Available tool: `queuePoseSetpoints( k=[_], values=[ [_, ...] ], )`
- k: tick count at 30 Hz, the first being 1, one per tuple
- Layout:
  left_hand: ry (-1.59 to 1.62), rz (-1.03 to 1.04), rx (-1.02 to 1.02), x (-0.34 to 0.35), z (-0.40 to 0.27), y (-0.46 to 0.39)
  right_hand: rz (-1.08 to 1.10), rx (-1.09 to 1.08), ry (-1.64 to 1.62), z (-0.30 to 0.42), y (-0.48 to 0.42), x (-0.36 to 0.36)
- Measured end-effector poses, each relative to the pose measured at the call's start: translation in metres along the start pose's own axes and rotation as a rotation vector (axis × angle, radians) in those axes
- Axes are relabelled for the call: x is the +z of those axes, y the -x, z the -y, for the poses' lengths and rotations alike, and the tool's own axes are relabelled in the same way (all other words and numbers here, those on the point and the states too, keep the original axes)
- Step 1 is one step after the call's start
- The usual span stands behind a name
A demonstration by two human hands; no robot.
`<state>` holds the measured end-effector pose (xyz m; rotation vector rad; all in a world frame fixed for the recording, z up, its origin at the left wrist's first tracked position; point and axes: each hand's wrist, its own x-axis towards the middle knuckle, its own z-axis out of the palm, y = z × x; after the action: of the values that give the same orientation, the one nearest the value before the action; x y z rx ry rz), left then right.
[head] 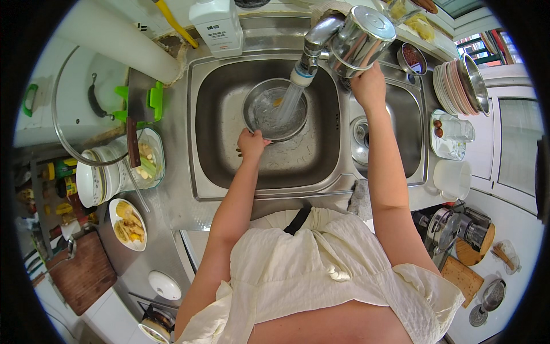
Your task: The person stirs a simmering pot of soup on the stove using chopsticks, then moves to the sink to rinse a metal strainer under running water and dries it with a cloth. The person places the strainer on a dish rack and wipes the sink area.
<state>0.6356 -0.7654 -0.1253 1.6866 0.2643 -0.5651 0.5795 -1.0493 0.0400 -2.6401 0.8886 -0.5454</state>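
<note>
My left hand (251,144) grips the near rim of a round stainless steel bowl (275,107) in the large sink basin (232,172). A spray of water from the faucet head (302,74) falls into the bowl, which holds water and a small yellowish piece. My right hand (370,88) is raised over the divider between the basins, against the lower edge of the shiny metal cylinder (363,38) mounted on the faucet (324,32). Its fingertips are hidden there, so their grip does not show.
A white detergent bottle (217,28) stands behind the sink. Left are a knife (133,142), stacked bowls (92,178) and a dish of yellow food (129,225). Right are stacked plates (451,88), a tray with a glass (449,146) and a small basin (393,142).
</note>
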Motion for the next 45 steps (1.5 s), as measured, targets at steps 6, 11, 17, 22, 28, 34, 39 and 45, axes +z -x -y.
queuePoseSetpoints(
  k=[6,11,17,22,28,34,39,45],
  values=[
    [-0.445,-0.019,0.157,-0.015,-0.030,0.017,-0.017,0.020,-0.024,0.000,0.001,0.000],
    [-0.251,0.040,-0.076,-0.023,-0.024,0.006,-0.045,-0.014,-0.020,-0.002,0.000,0.004],
    [0.106,0.082,-0.293,-0.022,-0.015,0.007,-0.031,-0.022,-0.005,-0.003,0.001,0.003],
    [0.092,0.084,-0.308,-0.026,-0.016,0.006,0.007,0.006,0.000,-0.001,0.002,0.001],
    [0.189,0.186,-0.513,-0.028,-0.007,0.003,-0.033,-0.021,-0.009,-0.003,0.002,0.005],
    [0.194,0.338,-0.785,-0.022,0.003,0.009,-0.023,-0.010,-0.014,-0.002,0.002,0.004],
    [0.411,0.559,-1.059,-0.029,0.020,0.013,-0.030,-0.018,-0.022,-0.003,0.002,0.006],
    [0.346,0.780,-0.987,-0.026,-0.001,0.023,-0.038,-0.031,-0.007,-0.006,0.003,0.008]
  ],
)
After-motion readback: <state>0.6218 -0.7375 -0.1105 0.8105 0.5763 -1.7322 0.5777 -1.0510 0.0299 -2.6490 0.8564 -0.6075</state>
